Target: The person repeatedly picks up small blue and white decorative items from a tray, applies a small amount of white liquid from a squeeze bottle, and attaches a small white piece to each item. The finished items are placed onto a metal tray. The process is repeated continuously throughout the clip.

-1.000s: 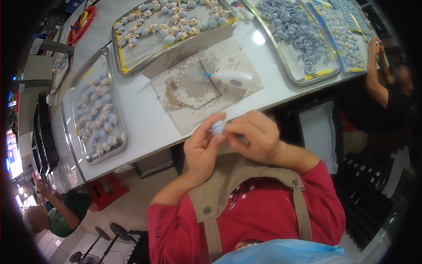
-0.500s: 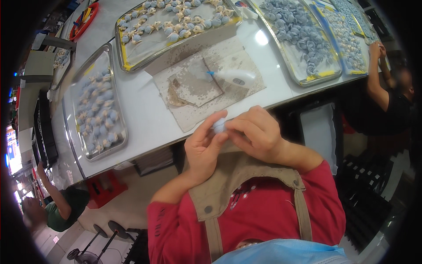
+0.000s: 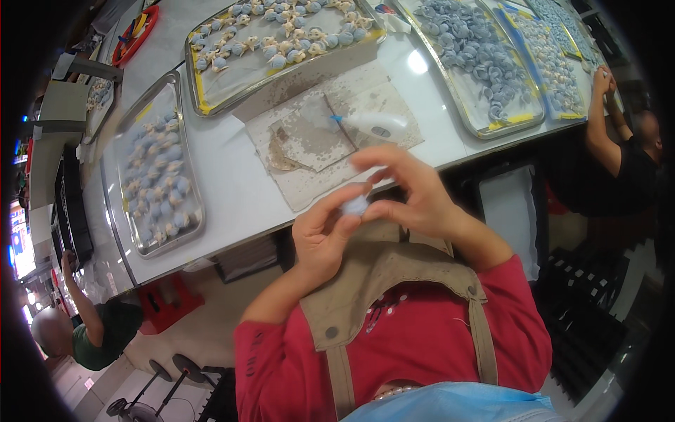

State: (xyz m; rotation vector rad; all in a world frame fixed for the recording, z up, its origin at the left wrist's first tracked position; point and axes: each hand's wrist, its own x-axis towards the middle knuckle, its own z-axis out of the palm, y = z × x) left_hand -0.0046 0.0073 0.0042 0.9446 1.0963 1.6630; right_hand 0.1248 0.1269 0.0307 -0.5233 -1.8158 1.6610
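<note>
Just in front of the table's near edge, my left hand (image 3: pixel 320 235) pinches a small rounded blue-grey piece (image 3: pixel 354 206) between thumb and fingers. My right hand (image 3: pixel 418 193) is beside it, its thumb tip against or very close to the piece. The right fingers are lifted and spread, somewhat blurred. Beyond my hands, a white bottle with a blue tip (image 3: pixel 380 126) lies on a stained cardboard sheet (image 3: pixel 302 186).
Metal trays hold small blue-and-cream figures at the left (image 3: pixel 202 225) and far middle (image 3: pixel 204 105). Another tray (image 3: pixel 485 130) at right holds blue-grey cup-shaped pieces. A red round basket (image 3: pixel 151 24) sits far left. One person (image 3: pixel 112 330) is at left, another (image 3: pixel 598 148) at right.
My right fingers have lifted off the piece and spread apart, where they were pinched against it before. My left hand keeps its hold almost in place. The person at left has shifted slightly.
</note>
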